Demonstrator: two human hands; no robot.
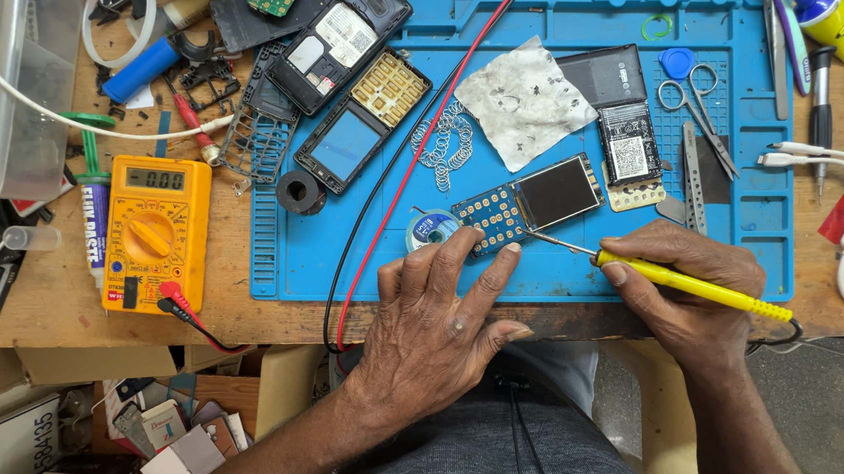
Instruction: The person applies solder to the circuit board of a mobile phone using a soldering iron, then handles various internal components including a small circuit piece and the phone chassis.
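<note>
My left hand (438, 316) lies flat on the blue work mat (564, 0), fingers spread, with two fingertips pressing the keypad end of a small phone circuit board with a screen (532, 206). My right hand (692, 291) grips a yellow-handled soldering iron (687, 286); its metal tip touches the board's lower edge near the screen. A small spool of solder wick (431, 228) sits just above my left fingers.
A yellow multimeter (154, 231) with red and black leads rests on the wooden bench at left. Opened phone parts (348, 87), a crumpled cloth (525, 101), a coil of solder wire (445, 143), scissors (698, 105), tweezers (693, 178) and white cables (839, 174) lie around.
</note>
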